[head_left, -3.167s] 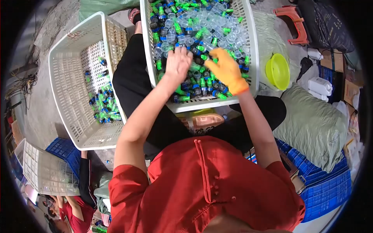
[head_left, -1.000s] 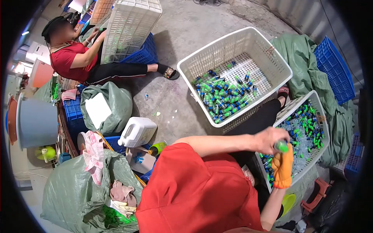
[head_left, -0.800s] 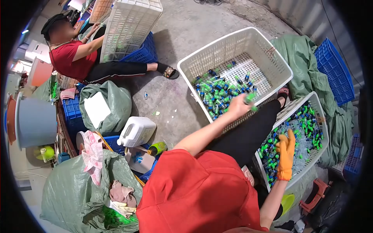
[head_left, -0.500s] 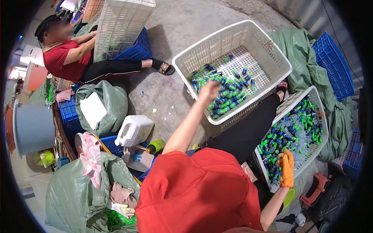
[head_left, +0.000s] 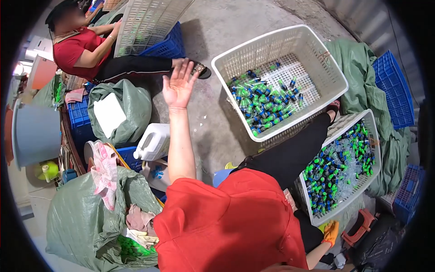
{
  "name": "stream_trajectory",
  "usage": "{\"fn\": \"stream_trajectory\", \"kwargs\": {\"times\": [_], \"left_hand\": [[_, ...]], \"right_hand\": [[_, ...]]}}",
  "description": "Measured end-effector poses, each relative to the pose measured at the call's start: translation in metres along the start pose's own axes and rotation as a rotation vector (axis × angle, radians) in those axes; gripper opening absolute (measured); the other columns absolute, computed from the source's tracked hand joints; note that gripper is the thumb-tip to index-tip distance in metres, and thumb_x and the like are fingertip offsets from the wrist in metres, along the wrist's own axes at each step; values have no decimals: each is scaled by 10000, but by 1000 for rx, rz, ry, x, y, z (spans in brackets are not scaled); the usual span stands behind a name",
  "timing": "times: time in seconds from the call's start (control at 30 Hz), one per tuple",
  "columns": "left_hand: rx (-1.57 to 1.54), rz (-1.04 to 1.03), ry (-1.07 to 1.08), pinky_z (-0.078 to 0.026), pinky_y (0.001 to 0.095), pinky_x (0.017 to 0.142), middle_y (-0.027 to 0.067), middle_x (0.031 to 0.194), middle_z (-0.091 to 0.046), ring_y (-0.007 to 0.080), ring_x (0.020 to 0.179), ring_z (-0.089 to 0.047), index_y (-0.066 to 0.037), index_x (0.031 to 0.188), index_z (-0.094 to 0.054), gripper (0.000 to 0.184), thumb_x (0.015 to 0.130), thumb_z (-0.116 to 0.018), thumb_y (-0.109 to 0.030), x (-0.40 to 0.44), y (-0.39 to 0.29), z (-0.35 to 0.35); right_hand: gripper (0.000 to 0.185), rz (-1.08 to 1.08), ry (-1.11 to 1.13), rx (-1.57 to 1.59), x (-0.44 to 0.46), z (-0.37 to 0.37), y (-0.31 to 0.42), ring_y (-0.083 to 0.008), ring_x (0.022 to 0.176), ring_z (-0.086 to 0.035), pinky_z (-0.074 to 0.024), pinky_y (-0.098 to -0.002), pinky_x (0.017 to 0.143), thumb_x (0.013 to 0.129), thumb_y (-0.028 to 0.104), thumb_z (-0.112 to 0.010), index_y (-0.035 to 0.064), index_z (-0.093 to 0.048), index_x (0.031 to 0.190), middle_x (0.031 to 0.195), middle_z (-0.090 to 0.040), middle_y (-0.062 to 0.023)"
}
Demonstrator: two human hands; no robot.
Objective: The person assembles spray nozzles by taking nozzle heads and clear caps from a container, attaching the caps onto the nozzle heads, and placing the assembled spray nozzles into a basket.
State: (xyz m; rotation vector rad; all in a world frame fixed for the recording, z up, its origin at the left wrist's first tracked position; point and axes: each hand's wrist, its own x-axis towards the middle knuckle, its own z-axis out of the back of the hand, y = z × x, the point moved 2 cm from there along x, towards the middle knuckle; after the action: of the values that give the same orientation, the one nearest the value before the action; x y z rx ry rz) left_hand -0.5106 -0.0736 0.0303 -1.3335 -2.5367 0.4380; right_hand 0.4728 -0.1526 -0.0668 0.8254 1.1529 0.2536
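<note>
My left hand (head_left: 180, 88), bare, is raised above the floor with its palm up and fingers spread. It is open and holds nothing. To its right stands a large white basket (head_left: 279, 41) with many small green and dark-blue, bottle-like plastic pieces (head_left: 267, 102) on its floor. My right hand (head_left: 331, 233), in an orange glove, is low beside my leg, near a yellow-green object (head_left: 322, 226). Its fingers are mostly hidden. Just above it, a tilted second white basket (head_left: 379, 158) holds more such pieces (head_left: 328, 167) and clear plastic ones (head_left: 346, 156).
Another person (head_left: 84, 52) sits at the upper left, handling a white crate (head_left: 152, 29). A white jug (head_left: 155, 140) stands near my left arm. Green sacks (head_left: 77, 222) and a blue crate (head_left: 393, 88) line the sides. My leg (head_left: 283, 156) lies between the two baskets.
My left hand has moved out of the large basket to the left, and its fingers are spread. My right hand has left the tilted basket and dropped below it. The view has shifted slightly.
</note>
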Motion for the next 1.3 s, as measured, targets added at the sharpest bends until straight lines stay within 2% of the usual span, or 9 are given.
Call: {"fn": "stream_trajectory", "kwargs": {"times": [0.17, 0.4, 0.47, 0.53, 0.6, 0.67, 0.7, 0.83, 1.3], "left_hand": [[-78, -47, 219, -88, 611, 1167, 217, 1539, -294, 393, 1458, -187, 41, 1430, -367, 755, 1005, -137, -539, 18, -64, 47], [112, -350, -324, -184, 631, 1135, 190, 1494, -393, 396, 1415, -300, -13, 1336, -497, 713, 1006, -181, -560, 32, -104, 50], [96, -348, -326, -277, 599, 1115, 183, 1365, -539, 372, 1326, -444, -23, 1199, -596, 539, 1018, -354, -470, 36, -109, 71], [-112, -131, 16, -380, 542, 1074, 150, 1178, -658, 331, 1184, -578, -41, 1055, -652, 333, 996, -506, -335, 47, -118, 119], [14, -258, -186, -429, 503, 1046, 120, 1053, -699, 302, 1073, -641, -42, 962, -664, 230, 965, -580, -256, 39, -103, 95], [72, -431, -433, -429, 502, 1050, 133, 1117, -679, 314, 1125, -613, -28, 1012, -646, 291, 989, -529, -293, 31, -101, 90], [103, -459, -411, -368, 559, 1084, 173, 1262, -610, 352, 1247, -526, 1, 1130, -609, 556, 1016, -355, -480, 30, -104, 90], [23, -436, -241, -163, 664, 1124, 198, 1480, -410, 385, 1418, -300, 35, 1349, -469, 1016, 892, 24, -726, 11, -118, 82], [-18, -440, -199, -136, 645, 1138, 200, 1506, -370, 390, 1430, -269, 0, 1385, -454, 920, 929, -66, -698, -15, -130, 107]], "right_hand": [[311, -25, 2, 105, -5, -6, 3, -117, 679, -541, -465, -257, 560, 911, 434, -638, 175, -579, 1073, 945, -612, -13], [312, -20, 29, -70, 6, -10, -4, -137, 595, -499, -403, -267, 504, 894, 429, -616, 166, -560, 1051, 847, -576, -20], [311, -25, -28, -109, 1, -11, -5, -143, 588, -499, -396, -272, 498, 884, 422, -613, 164, -558, 1048, 831, -576, -23], [341, 29, -104, -169, -6, -17, -3, -149, 603, -506, -392, -280, 501, 870, 408, -605, 140, -558, 1075, 838, -584, -33], [360, 34, -137, -180, -11, -20, -4, -153, 610, -511, -394, -283, 502, 873, 408, -603, 130, -556, 1096, 845, -591, -39], [378, 43, -161, -193, -12, -21, -1, -156, 618, -515, -396, -286, 504, 876, 408, -601, 120, -553, 1117, 851, -597, -45], [395, 36, -130, -200, -14, -21, 0, -159, 626, -519, -403, -290, 509, 878, 411, -601, 115, -548, 1135, 860, -602, -51], [414, 46, -108, -200, -17, -22, -2, -163, 641, -527, -425, -303, 530, 885, 418, -606, 110, -541, 1153, 869, -605, -59], [486, 45, -118, -261, -15, -18, -8, -162, 655, -540, -437, -304, 540, 850, 497, -655, 160, -528, 1177, 876, -604, -42]]}}
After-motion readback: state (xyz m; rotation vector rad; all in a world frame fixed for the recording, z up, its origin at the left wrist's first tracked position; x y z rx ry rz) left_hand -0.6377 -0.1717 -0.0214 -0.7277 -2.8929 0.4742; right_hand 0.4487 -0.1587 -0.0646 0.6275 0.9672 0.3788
